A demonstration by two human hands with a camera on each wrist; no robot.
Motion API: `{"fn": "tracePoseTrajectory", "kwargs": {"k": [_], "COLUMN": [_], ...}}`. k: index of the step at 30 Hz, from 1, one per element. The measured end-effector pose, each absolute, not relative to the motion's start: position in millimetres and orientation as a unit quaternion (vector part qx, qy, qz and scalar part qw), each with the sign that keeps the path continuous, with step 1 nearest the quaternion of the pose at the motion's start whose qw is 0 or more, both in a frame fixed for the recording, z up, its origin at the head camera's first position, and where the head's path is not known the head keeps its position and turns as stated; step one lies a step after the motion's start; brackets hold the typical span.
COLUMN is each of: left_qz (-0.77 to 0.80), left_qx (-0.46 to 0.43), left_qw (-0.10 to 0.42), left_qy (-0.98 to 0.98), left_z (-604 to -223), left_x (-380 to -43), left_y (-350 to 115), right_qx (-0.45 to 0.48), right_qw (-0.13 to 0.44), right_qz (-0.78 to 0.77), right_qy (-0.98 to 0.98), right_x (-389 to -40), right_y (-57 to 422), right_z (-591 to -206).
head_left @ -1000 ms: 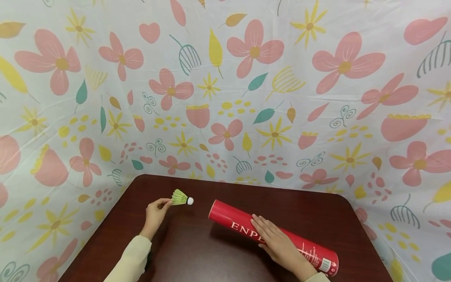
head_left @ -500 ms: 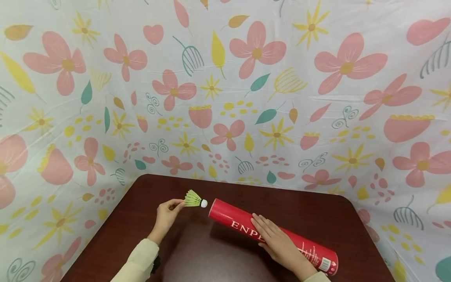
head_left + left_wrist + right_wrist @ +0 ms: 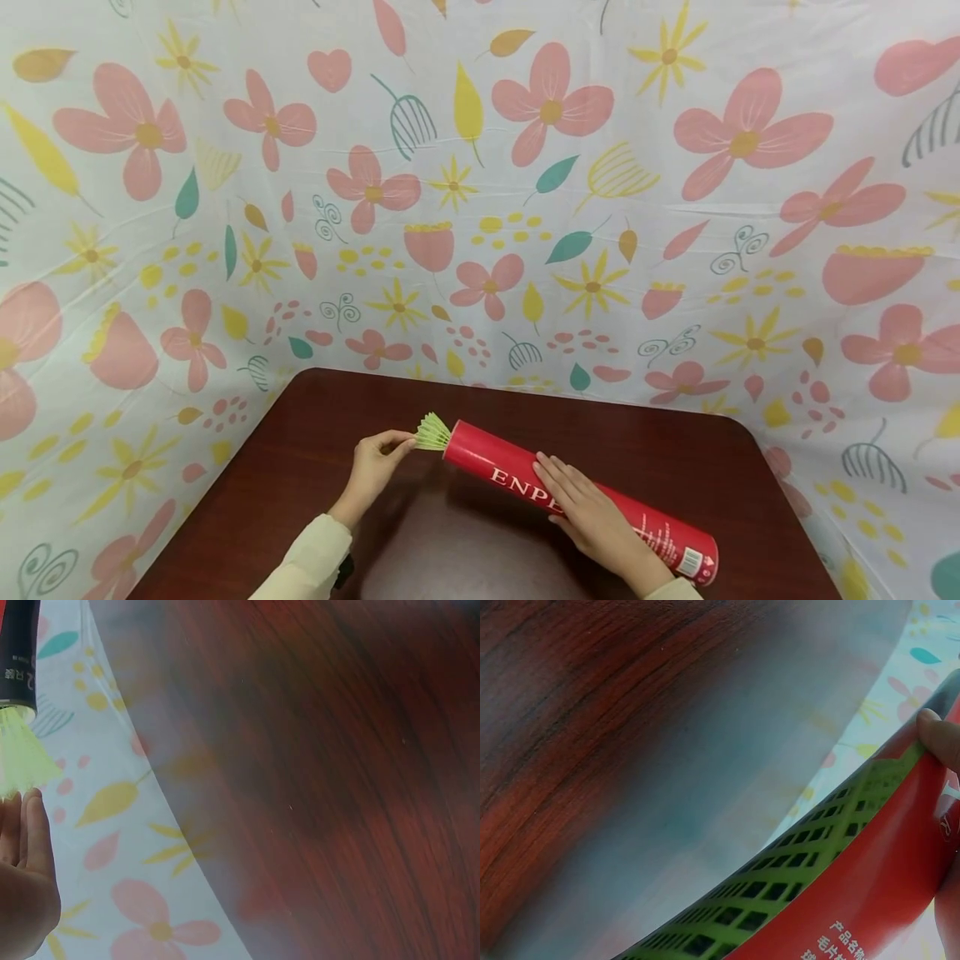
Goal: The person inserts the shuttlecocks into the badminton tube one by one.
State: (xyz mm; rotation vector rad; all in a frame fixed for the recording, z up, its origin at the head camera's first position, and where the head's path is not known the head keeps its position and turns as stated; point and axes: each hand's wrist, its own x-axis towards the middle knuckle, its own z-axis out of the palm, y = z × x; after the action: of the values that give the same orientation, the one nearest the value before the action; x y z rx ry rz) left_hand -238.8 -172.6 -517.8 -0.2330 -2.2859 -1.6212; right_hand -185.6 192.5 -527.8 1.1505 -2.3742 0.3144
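A yellow-green shuttlecock [image 3: 432, 432] is at the left end of a red shuttlecock tube [image 3: 517, 477], its white cork hidden inside the mouth. My left hand [image 3: 372, 468] pinches the edge of its feather skirt between thumb and fingers. In the left wrist view the feathers [image 3: 26, 754] fan out from the dark side of the tube mouth. My right hand [image 3: 592, 521] holds the tube around its middle, fingers over the top. The right wrist view has the thumb [image 3: 939, 739] pressed on the tube's side, above a green grid print. The tube slants, its mouth end raised over a shadow.
A dark reddish-brown table [image 3: 352, 417] with rounded far corners lies under both hands. Behind it and at both sides hangs a white cloth [image 3: 480, 208] printed with flowers and leaves.
My left hand has moved right with the shuttlecock, from apart from the tube to its mouth, and the cork has entered. The right hand and tube have stayed almost in place.
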Motion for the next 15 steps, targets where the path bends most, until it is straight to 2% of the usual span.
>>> {"fn": "tracePoseTrajectory", "kwargs": {"k": [15], "left_qz": [-0.569], "left_qx": [-0.118], "left_qw": [0.160], "left_qy": [-0.798], "left_z": [-520.1], "left_x": [-239.1], "left_y": [-152.4], "right_qx": [0.422], "right_qw": [0.242], "right_qz": [0.114], "right_qy": [-0.866], "right_x": [-186.4], "right_y": [189.4], "right_z": [-525.0]}}
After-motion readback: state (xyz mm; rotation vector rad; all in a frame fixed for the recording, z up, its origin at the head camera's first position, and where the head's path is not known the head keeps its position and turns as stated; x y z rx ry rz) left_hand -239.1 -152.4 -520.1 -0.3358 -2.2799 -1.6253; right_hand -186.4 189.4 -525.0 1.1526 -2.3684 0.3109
